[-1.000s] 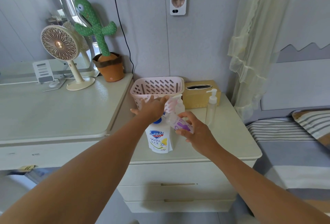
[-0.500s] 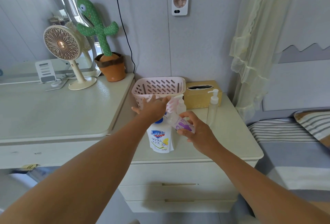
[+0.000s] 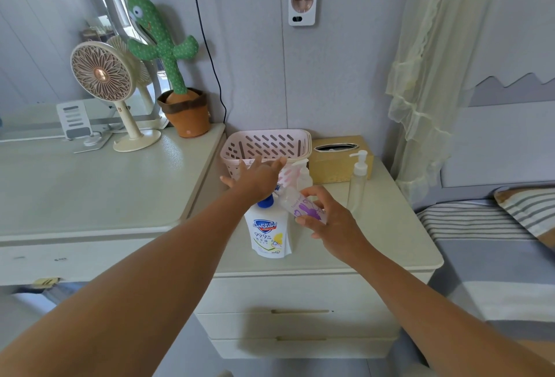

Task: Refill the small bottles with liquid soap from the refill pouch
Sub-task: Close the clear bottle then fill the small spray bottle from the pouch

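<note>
The pink basket, the tissue box and the pump bottle lined the back of the nightstand top, closing off the wall side. The refill pouch stood front left, with the left hand spread above its cap and the right hand gripping a small bottle just beside it. Bare surface lay front right

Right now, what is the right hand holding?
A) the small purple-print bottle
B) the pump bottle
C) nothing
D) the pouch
A: the right hand is curled round the small bottle with the purple print, held tilted, while the pump bottle and the pouch stand on their own.
</note>
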{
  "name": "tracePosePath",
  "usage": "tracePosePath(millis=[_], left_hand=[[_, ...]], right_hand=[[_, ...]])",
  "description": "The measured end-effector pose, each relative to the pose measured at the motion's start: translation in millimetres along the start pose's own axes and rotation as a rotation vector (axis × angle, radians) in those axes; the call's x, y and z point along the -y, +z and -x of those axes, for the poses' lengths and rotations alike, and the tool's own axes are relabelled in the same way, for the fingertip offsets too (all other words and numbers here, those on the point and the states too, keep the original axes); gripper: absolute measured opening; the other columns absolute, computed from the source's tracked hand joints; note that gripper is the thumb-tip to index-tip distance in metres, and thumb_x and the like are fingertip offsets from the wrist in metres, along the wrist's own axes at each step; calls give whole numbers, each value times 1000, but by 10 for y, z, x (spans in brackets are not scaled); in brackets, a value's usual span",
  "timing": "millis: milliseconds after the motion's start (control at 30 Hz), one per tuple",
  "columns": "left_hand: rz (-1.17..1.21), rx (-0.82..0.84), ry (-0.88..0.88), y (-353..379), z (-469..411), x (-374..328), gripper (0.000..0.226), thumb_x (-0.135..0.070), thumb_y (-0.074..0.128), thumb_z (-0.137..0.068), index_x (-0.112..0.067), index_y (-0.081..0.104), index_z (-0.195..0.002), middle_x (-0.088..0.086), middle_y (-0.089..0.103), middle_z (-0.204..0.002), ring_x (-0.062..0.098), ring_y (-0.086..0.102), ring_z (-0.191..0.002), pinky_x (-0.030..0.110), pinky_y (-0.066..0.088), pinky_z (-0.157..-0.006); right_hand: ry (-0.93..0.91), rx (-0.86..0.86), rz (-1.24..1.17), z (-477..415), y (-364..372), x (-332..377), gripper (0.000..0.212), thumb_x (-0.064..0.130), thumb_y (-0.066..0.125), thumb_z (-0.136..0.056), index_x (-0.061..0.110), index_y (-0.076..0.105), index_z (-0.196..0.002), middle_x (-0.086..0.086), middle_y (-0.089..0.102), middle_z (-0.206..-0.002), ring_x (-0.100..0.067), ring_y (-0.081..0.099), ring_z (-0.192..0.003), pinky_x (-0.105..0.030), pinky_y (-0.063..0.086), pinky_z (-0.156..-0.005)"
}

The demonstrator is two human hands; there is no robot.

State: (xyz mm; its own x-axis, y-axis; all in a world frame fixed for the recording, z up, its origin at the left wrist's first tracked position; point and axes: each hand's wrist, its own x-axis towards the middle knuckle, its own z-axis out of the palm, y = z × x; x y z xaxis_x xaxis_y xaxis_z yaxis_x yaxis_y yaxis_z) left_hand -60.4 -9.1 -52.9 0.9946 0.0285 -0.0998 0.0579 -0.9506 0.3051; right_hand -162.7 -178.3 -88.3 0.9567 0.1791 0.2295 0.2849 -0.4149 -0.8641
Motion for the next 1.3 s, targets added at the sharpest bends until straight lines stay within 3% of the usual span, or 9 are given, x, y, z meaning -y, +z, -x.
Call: tracePosePath(millis=[133,333,467,567,667,833,967,1167,1300], left_hand=[[6,9,-24,6,100,-37,45,-42,15,-103,-38,27,-147,0,10,-160,35,-1,-146,75,-2,-104],[25,9,-20,-29,-28,-9,67,-65,7,-94,-33,37,-144,3,18,-159,34,6,-146,72,-4,-106],[75,8,9,-28,-70,33,84,-77,4,-83,-29,45,-139,6,27,-155,35,19,-143,69,7,-109],[35,4,-21,31,5,-1,62,-59,9,-97,-30,32,-146,4,19,-158,34,6,-146,68,0,-110],[67,2,8,59,2,16,59,-56,9,-98,-31,31,-147,5,22,-157,34,9,-146,65,5,-111],[84,-5,-19,0,-28,-1,78,-72,3,-89,-30,38,-144,3,20,-158,34,8,-146,69,-1,-109],[93,-16,2,-5,-70,45,88,-77,1,-82,-28,43,-141,7,27,-156,36,17,-144,67,11,-110],[50,-21,25,84,3,12,53,-51,13,-101,-31,30,-147,7,24,-156,36,10,-145,67,5,-111],[51,10,4,44,-38,-11,55,-56,10,-99,-37,30,-146,3,17,-158,35,5,-146,71,-4,-108]], right_hand=[[8,3,9,1,27,-29,40,25,64,-89,26,46,-125,6,55,-107,-10,55,-91,-20,53,-71],[13,1,-19,-2,3,7,42,24,64,-89,27,45,-126,8,54,-107,-10,56,-96,-26,56,-76],[10,-2,-23,-8,7,-2,42,24,65,-88,28,46,-125,8,55,-108,-10,57,-97,-29,57,-77],[10,-6,2,-12,8,-30,40,23,65,-88,27,46,-124,8,56,-107,-8,56,-90,-18,52,-69],[3,-8,30,-2,6,-23,40,23,64,-88,26,46,-124,9,55,-105,-5,55,-84,-11,46,-64],[14,3,-7,-8,-16,9,40,24,64,-88,28,46,-124,11,55,-104,-9,57,-94,-28,56,-77],[10,1,-6,-1,-18,20,40,24,64,-88,28,46,-124,11,55,-104,-10,57,-95,-33,57,-79],[17,4,7,8,-7,-22,39,23,64,-89,26,46,-123,8,55,-107,-9,56,-91,-15,50,-68],[21,7,-1,0,-23,-17,40,24,64,-89,26,46,-124,10,54,-105,-7,56,-89,-21,54,-73]])
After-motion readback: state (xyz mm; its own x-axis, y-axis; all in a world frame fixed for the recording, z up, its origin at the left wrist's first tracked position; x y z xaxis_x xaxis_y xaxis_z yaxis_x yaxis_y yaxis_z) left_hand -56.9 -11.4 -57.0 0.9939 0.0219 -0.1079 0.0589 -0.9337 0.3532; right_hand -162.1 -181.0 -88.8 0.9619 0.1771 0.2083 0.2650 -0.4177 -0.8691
